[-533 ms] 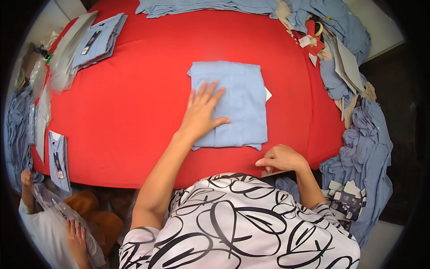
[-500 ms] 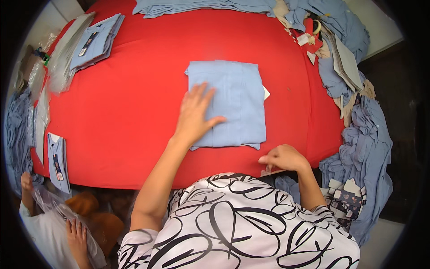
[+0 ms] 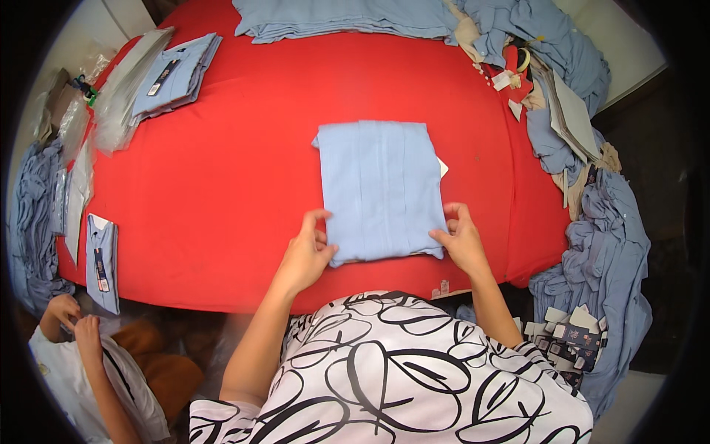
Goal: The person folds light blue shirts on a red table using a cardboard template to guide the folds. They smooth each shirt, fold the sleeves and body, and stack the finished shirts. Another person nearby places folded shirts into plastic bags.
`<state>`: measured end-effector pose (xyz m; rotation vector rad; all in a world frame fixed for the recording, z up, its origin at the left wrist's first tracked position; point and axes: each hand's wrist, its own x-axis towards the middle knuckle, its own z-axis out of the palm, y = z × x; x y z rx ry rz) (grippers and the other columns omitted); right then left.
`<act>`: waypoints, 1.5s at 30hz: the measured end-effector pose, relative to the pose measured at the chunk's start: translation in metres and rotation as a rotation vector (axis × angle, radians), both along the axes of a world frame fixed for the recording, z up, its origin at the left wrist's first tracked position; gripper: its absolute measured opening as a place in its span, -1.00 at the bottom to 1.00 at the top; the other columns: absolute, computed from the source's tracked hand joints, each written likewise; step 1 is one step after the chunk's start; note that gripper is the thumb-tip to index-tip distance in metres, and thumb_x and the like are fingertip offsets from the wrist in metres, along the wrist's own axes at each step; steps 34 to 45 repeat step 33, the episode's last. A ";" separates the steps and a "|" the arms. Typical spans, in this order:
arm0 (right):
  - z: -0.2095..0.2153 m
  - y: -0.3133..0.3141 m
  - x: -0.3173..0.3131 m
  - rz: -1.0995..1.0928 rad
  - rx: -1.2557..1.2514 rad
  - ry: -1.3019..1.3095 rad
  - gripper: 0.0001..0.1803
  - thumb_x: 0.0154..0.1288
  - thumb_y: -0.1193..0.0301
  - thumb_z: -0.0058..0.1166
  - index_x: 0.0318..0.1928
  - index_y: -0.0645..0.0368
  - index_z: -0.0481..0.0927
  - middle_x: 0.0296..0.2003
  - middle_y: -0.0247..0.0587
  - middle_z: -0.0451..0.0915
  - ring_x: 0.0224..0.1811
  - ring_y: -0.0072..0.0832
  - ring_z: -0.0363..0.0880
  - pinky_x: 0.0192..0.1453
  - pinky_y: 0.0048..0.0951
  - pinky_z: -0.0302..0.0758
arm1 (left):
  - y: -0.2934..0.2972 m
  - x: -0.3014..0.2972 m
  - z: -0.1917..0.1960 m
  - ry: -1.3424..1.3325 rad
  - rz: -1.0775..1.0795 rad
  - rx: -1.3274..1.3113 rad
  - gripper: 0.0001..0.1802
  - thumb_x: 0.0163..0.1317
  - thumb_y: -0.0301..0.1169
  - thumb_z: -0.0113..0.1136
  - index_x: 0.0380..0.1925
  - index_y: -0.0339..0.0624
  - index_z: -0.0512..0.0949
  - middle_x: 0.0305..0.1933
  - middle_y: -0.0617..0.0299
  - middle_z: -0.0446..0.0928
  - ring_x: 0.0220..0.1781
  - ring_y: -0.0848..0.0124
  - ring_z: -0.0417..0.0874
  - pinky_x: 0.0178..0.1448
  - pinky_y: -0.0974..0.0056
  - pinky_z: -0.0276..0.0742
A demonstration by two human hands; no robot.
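A light blue folded shirt (image 3: 381,189) lies face down on the red-covered table, with a small piece of white card (image 3: 443,167) showing at its right side. My left hand (image 3: 305,251) is at its lower left corner, fingers curled and thumb against the edge. Across from it, my right hand (image 3: 462,237) takes the lower right edge, thumb on top of the cloth and fingers bent beside it. Some of the fingertips are hidden by the fabric.
Finished folded shirts (image 3: 177,78) and clear plastic bags (image 3: 126,96) lie at the far left. A tagged shirt (image 3: 102,259) sits near left. Blue garments (image 3: 347,18) line the far edge; white boards (image 3: 569,111) and tags (image 3: 573,337) are right. Another person's hands (image 3: 78,318) are lower left.
My left hand has come off the shirt's top down to its lower left corner. My right hand has risen from the table edge to the shirt's right side. The other person's hands have come together.
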<state>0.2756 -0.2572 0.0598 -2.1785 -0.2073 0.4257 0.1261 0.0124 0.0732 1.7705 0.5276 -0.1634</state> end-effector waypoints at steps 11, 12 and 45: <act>0.165 0.030 0.067 0.514 0.737 0.158 -0.60 0.34 0.38 0.09 0.10 0.37 0.50 -0.19 -0.14 0.62 -0.19 -0.47 0.61 -0.15 -0.44 0.57 | 0.065 0.019 0.145 -0.489 0.162 0.005 -0.77 0.27 -0.36 0.23 -0.22 -0.33 0.62 -0.29 0.23 0.61 -0.28 0.51 0.57 -0.18 0.36 0.50; 0.165 0.043 0.076 0.461 0.551 0.095 -0.62 0.30 0.39 0.13 0.07 0.33 0.54 -0.24 -0.19 0.62 -0.22 -0.48 0.60 -0.17 -0.48 0.55 | 0.074 0.030 0.145 -0.466 0.183 0.106 -0.78 0.27 -0.35 0.25 -0.26 -0.33 0.62 -0.33 0.25 0.59 -0.31 0.53 0.54 -0.21 0.37 0.47; -0.005 0.154 0.167 0.077 0.099 -0.146 -0.35 0.18 0.19 0.32 0.24 0.14 0.46 0.13 -0.04 0.49 0.15 -0.13 0.54 0.18 -0.24 0.52 | 0.182 0.143 -0.026 -0.227 0.047 -0.392 -0.23 0.30 -0.41 0.08 0.50 -0.09 0.07 0.44 -0.06 0.24 0.41 0.25 0.33 0.54 0.15 0.14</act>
